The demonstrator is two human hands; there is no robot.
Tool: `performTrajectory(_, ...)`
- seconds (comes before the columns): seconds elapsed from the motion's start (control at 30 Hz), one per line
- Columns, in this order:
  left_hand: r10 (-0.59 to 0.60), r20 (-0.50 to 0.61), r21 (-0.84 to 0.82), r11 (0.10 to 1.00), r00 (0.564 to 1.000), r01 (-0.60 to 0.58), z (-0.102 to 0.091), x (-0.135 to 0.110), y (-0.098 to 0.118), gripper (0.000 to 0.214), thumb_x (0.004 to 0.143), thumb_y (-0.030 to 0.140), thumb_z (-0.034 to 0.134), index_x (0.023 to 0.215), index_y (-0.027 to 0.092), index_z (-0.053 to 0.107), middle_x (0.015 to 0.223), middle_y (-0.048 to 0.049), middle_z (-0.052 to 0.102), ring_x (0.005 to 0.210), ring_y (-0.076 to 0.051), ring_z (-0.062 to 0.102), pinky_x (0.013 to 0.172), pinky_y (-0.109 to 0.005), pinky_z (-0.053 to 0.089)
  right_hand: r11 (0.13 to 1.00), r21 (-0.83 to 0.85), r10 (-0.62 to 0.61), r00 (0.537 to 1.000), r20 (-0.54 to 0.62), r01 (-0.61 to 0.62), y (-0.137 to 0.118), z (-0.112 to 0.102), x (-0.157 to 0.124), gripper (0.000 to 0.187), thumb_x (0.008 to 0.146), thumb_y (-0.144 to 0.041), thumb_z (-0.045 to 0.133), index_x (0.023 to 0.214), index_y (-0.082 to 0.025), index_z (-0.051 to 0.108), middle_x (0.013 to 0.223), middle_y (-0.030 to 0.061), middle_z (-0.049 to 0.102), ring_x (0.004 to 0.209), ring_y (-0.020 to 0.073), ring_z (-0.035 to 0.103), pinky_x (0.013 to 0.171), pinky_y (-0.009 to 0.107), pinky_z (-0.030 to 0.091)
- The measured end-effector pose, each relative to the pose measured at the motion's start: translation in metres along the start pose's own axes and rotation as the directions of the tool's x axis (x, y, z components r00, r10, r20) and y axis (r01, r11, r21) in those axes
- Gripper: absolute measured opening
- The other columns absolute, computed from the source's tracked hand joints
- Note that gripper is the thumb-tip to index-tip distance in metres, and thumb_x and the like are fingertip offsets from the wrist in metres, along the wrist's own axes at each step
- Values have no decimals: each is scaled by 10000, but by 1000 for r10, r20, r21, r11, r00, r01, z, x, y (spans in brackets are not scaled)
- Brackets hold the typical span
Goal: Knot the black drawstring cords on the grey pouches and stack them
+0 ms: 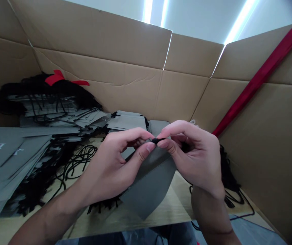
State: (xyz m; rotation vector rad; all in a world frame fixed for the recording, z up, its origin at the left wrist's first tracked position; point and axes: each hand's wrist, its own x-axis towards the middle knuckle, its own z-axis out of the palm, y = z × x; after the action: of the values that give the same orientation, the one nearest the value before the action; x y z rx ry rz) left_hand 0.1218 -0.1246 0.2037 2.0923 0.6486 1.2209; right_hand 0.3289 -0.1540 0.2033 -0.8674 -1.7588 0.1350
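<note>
In front of me, a grey paper bag (153, 183) hangs tilted beneath my hands, its upper edge close to my fingertips. My left hand (125, 160) is closed in a pinch, thumb and index finger on one side of a short black cord (155, 140). From the other side my right hand (194, 153) pinches the same cord, which looks bunched or knotted between the fingertips. The curled fingers of both hands hide part of the bag's top and the rest of the cord.
On the left lies a stack of printed grey bags (20, 153) with black cord ends. Behind it, a pile of black cords (43, 88) with red strips tops more bags. Loose cords (81, 158) lie on the wooden table (171, 207). Cardboard walls (125, 75) enclose the back and sides.
</note>
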Motion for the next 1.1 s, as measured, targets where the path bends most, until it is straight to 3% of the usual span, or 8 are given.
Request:
performTrajectory(0.13, -51, 72, -80, 995, 996, 57, -1, 4, 0, 292, 1097, 421, 625, 988, 189, 766, 860, 4, 729, 757, -122, 620, 651, -219, 467, 982, 127, -139, 990, -15, 140, 5, 5, 5, 139, 927, -70, 844, 920, -195, 784, 897, -3, 701, 714, 96, 540, 583, 250, 401)
performTrajectory(0.3, 6, 155, -138, 990, 988, 16, 4, 5, -3, 345, 1132, 404, 560, 920, 171, 699, 775, 27, 578, 713, -97, 478, 637, -218, 399, 964, 198, -177, 984, -33, 180, 5, 6, 8, 189, 925, -1, 785, 830, -160, 750, 846, -2, 694, 738, 85, 582, 598, 223, 441)
performTrajectory(0.53, 124, 136, -217, 972, 983, -92, 11, 2, -12, 343, 1123, 341, 572, 840, 162, 643, 709, 42, 444, 643, -91, 355, 573, -251, 307, 910, 400, -121, 993, 14, 105, 11, 7, 9, 204, 901, 26, 756, 824, -162, 734, 842, -9, 700, 762, 90, 633, 660, 218, 503)
performTrajectory(0.63, 135, 131, -199, 974, 982, -107, 10, 3, -14, 364, 1116, 353, 576, 808, 166, 629, 714, 26, 482, 651, -103, 382, 583, -265, 317, 874, 484, -87, 995, 56, 49, 16, 11, 11, 206, 901, 30, 760, 839, -164, 727, 852, -21, 692, 765, 76, 645, 672, 192, 524)
performTrajectory(0.73, 88, 138, -192, 980, 986, -61, 7, 5, -14, 379, 1112, 404, 578, 818, 173, 638, 736, 5, 519, 675, -122, 420, 592, -277, 332, 837, 546, -78, 994, 72, 26, 19, 11, 12, 196, 918, 16, 777, 864, -166, 729, 868, -28, 683, 770, 65, 658, 688, 175, 541)
performTrajectory(0.93, 3, 163, -283, 958, 987, 44, 2, 9, -16, 416, 1125, 465, 577, 833, 174, 636, 708, 34, 396, 647, -105, 314, 580, -271, 283, 841, 536, -25, 984, 178, -76, 20, 4, 13, 109, 1027, -93, 747, 1076, -182, 787, 945, -9, 736, 816, 73, 697, 724, 175, 562)
performTrajectory(1.1, -49, 166, -360, 927, 985, 107, 4, 9, -21, 479, 1115, 523, 577, 777, 183, 556, 756, 14, 424, 687, -123, 362, 600, -281, 304, 877, 471, 30, 990, 141, -94, 18, 2, 11, 90, 989, -190, 835, 1068, -195, 792, 846, -26, 682, 660, 69, 548, 591, 211, 457)
